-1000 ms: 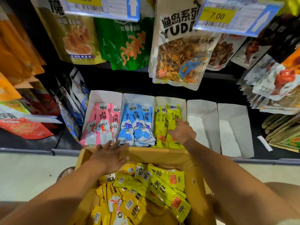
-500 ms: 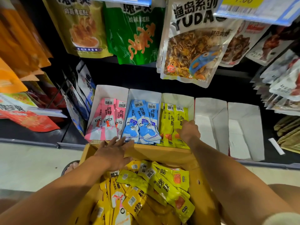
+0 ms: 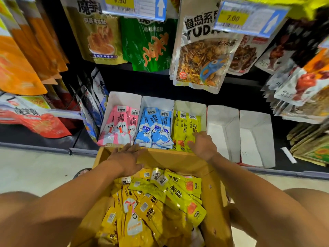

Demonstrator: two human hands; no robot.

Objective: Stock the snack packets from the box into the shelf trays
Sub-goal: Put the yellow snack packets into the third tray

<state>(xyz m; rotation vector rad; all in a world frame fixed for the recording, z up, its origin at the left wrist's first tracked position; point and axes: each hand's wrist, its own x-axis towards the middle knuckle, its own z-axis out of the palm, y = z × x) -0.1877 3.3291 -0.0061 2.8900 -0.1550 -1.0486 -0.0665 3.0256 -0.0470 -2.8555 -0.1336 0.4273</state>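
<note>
Cardboard box [image 3: 169, 160], lower centre of the frame, open at the top and holding a loose heap of yellow packets [image 3: 170, 198] that lie at mixed angles. Just beyond its far wall, at mid-frame, five white trays stand side by side on a dark shelf [image 3: 280, 139]. From left to right:

- The first tray [image 3: 124, 98] holds pink packets [image 3: 121, 125].
- The second tray [image 3: 156, 102] holds blue packets [image 3: 154, 127].
- The third tray [image 3: 192, 106] holds stocked yellow packets [image 3: 184, 129], standing upright with their printed faces forward.
- A fourth tray [image 3: 222, 122] and a fifth tray [image 3: 256, 132] follow at centre right.

The left hand [image 3: 126, 159] rests palm down on the left part of the box's far rim. Its fingers are straight and slightly apart, and it grips nothing. The fingertips reach toward the front of the first two trays; whether they touch the packets there cannot be told.

The right hand [image 3: 203, 145], right of centre, lies on the stocked yellow packets at the front right of the third tray. Its fingers are close together and laid flat against them, with the thumb held out to the left.

Across the top of the frame hang a tan bag [image 3: 98, 32], a green bag [image 3: 151, 43] and a white bag [image 3: 201, 56]. Above them are two price tags [image 3: 233, 18] reading 9.90 and 7.00. Orange bags [image 3: 17, 59] fill the upper left, and a pale floor [image 3: 35, 166] shows at lower left
</note>
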